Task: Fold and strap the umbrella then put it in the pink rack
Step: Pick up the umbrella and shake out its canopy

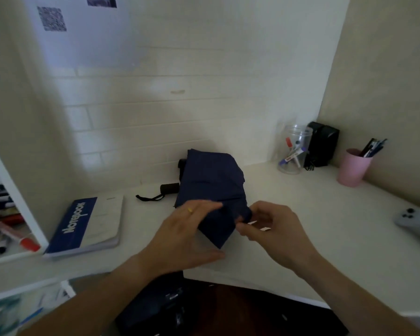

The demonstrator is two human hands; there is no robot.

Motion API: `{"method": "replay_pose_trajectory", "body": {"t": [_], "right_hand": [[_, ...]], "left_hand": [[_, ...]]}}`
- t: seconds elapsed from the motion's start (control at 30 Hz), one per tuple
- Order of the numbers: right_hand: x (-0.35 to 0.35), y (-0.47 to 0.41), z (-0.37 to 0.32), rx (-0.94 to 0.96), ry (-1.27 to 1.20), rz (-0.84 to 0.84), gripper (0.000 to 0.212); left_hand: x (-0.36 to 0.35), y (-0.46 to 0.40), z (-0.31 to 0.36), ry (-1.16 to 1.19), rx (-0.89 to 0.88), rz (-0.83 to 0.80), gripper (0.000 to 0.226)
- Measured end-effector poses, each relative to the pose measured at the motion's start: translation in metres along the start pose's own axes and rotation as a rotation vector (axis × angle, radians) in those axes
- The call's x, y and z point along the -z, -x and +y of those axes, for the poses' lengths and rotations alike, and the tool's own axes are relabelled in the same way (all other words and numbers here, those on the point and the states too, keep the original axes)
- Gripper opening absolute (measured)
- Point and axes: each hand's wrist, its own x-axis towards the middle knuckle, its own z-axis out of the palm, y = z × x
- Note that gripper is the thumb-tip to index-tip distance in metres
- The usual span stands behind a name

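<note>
A navy blue folding umbrella [211, 183] lies collapsed on the white desk [301, 214], its loose canopy bunched and its black handle [169, 188] with a wrist loop pointing left. My left hand [187, 236] wraps around the near end of the canopy. My right hand [269, 229] pinches the fabric edge at the near right, with small white tabs showing by the fingertips. A pink cup [353, 167] holding pens stands at the back right. The umbrella's strap cannot be made out.
A blue and white notebook [85, 226] lies at the left. A clear jar of markers [294, 151] and a black box [323, 144] stand at the back right. A grey game controller [415, 224] rests at the far right. A shelf with markers [5, 221] is on the left.
</note>
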Motion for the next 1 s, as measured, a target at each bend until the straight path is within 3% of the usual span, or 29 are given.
{"method": "replay_pose_trajectory", "body": {"t": [0.17,0.43,0.6,0.67,0.73,0.77,0.8,0.83,0.9,1.0], "right_hand": [[-0.006,0.042,0.008,-0.026,-0.096,0.021,0.008],[-0.025,0.116,0.047,-0.118,-0.178,-0.059,0.022],[-0.039,0.149,0.065,-0.111,-0.061,-0.099,0.032],[-0.045,0.153,0.068,-0.13,0.017,-0.173,0.025],[-0.042,0.174,0.081,-0.062,0.073,-0.371,0.024],[-0.037,0.174,0.086,-0.082,0.184,-0.456,0.028],[-0.034,0.169,0.08,-0.205,0.155,-0.476,0.032],[-0.027,0.161,0.067,-0.186,0.121,-0.537,0.036],[-0.011,0.118,0.036,-0.129,0.183,-0.438,0.037],[-0.004,0.06,0.025,0.182,0.264,-0.187,0.029]], "left_hand": [[-0.03,0.019,-0.004,-0.132,-0.045,0.063,0.031],[-0.034,0.049,-0.005,-0.229,-0.045,-0.013,0.037],[-0.037,0.061,-0.007,-0.216,-0.068,-0.042,0.039],[-0.035,0.061,-0.008,-0.217,-0.096,-0.05,0.038],[-0.035,0.062,-0.009,-0.231,-0.12,-0.071,0.038],[-0.034,0.062,-0.011,-0.241,-0.135,-0.079,0.038],[-0.034,0.062,-0.013,-0.25,-0.146,-0.088,0.038],[-0.034,0.062,-0.016,-0.258,-0.153,-0.095,0.038],[-0.033,0.061,-0.02,-0.273,-0.154,-0.116,0.04],[-0.031,0.06,-0.023,-0.276,-0.154,-0.171,0.041]]}}
